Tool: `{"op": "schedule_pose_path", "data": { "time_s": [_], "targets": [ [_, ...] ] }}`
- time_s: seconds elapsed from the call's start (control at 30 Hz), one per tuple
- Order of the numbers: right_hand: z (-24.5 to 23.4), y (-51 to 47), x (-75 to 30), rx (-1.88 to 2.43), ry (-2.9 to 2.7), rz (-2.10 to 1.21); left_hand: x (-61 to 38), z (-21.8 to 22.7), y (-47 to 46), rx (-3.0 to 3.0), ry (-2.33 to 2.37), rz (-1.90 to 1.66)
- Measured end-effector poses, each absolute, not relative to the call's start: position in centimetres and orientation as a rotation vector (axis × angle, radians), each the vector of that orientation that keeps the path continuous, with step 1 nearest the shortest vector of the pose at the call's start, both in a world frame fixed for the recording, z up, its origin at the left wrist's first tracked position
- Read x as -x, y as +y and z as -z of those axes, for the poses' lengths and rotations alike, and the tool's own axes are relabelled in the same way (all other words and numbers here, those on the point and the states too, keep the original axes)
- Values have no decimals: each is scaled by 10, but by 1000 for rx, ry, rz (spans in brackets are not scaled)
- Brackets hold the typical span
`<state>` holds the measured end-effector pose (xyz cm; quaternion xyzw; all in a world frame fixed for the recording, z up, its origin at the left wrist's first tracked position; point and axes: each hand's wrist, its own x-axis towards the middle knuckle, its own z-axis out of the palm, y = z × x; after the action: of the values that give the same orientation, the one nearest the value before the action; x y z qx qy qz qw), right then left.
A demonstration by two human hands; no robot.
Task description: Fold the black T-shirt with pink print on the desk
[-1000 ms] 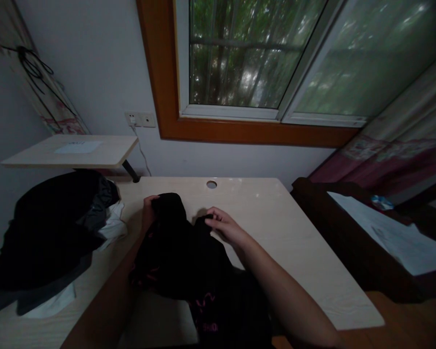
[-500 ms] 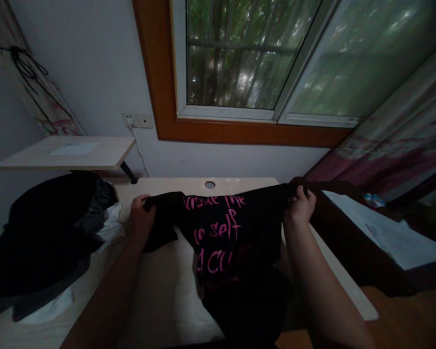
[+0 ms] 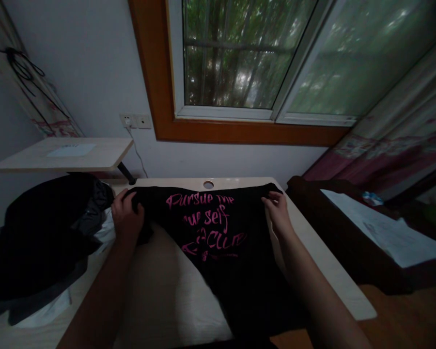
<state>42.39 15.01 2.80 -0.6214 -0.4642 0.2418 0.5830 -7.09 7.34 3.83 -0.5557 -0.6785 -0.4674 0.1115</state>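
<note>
A black T-shirt (image 3: 247,271) with pink lettering is stretched sideways across the far part of the pale wooden table (image 3: 160,295). Its upper edge lies near the table's back edge, and its lower part slants down to the right over the near side. My left hand (image 3: 126,215) grips the shirt's left end, fingers curled over the cloth. At the right end, my right hand (image 3: 279,211) pinches the shirt's edge near the upper corner. Some of the fabric at the left is bunched below the left hand. The shirt's bottom end is partly hidden by my right forearm.
A heap of dark clothing (image 3: 43,232) with white cloth sits left, under a raised shelf (image 3: 65,150) holding a paper. A round cable hole (image 3: 208,184) is near the table's back edge. Right of the table stands dark brown furniture (image 3: 334,232) with a white sheet (image 3: 381,228).
The shirt has come down flatter onto the table and shifted left, showing more lettering. Both hands have moved left with it, and the right hand's fingers look looser.
</note>
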Motion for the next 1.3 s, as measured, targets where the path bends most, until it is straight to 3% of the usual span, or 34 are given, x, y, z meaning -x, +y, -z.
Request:
{"op": "schedule_pose_path", "data": {
  "time_s": [0.23, 0.5, 0.67, 0.97, 1.3],
  "targets": [
    [-17, 120, -402, 1746, -1951, -215, 27, -52, 60, 2016, -1725, 1220],
    [-35, 92, -395, 1772, -2308, -143, 0, -39, 46, 2859, -1291, 671],
    [-44, 79, -388, 1741, -2381, -407, -7, -32, 47, 2848, -1339, 437],
    [-59, 47, -359, 1371, -2406, -1014, 3, -20, 53, 2871, -1330, 368],
    [-61, 19, -336, 1105, -2266, -2038, 90, -50, 51, 2938, -2032, 305]
  ]
}}
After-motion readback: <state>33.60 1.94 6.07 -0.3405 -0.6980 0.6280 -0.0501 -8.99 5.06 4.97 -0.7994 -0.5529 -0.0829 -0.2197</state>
